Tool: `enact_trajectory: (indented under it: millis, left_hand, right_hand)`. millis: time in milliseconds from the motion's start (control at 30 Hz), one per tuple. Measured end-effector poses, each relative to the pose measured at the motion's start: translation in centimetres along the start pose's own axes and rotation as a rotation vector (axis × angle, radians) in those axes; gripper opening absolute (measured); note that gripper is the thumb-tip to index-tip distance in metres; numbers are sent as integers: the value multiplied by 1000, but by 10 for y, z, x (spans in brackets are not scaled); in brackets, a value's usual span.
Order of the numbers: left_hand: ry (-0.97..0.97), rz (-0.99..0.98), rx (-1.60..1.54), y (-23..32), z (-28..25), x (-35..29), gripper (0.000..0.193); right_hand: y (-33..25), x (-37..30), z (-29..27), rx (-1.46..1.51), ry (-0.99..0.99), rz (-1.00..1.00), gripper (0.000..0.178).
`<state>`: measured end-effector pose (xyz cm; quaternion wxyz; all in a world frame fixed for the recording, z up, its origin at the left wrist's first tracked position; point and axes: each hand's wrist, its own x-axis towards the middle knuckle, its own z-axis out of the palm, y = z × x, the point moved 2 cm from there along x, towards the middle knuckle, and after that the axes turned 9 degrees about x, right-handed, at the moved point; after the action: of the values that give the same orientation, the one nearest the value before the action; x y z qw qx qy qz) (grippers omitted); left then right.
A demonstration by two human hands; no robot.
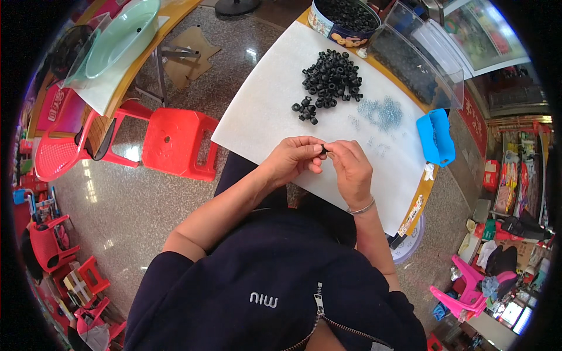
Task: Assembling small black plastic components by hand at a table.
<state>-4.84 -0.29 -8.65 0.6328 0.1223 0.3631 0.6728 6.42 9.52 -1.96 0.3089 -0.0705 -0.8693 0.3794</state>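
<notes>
Red stool (167, 137) on speckled floor (117, 210), red chair (63, 145) just left, green basin (122, 42) on side table (127, 86), cardboard (182, 73) nearby, round black base (236, 6) at top, pink chair (475, 286) lower right, second red stool (93, 274) lower left

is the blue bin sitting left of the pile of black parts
No, the blue bin stands to the right of the pile of black parts.

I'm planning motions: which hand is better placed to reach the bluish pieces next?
Probably the right hand: it's nearer the bluish pieces; the left hand is farther. Both appear to pinch a black part.
</notes>
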Motion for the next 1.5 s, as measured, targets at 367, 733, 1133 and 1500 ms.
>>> enact_trajectory:
  millis: [367,733,1133,1500]
  left_hand:
    - [85,5,214,-6,6,2,28]
    - [-31,48,265,-1,11,-3,37]
    - [-11,27,254,1,16,-2,34]
    - [7,41,307,0,19,-2,35]
  right_hand:
    - [-5,-2,1,-126,-3,-160,28]
    - [-6,-15,4,66,86,124,19]
    - [-1,-24,9,200,182,331,20]
    - [2,-25,11,24,143,133,19]
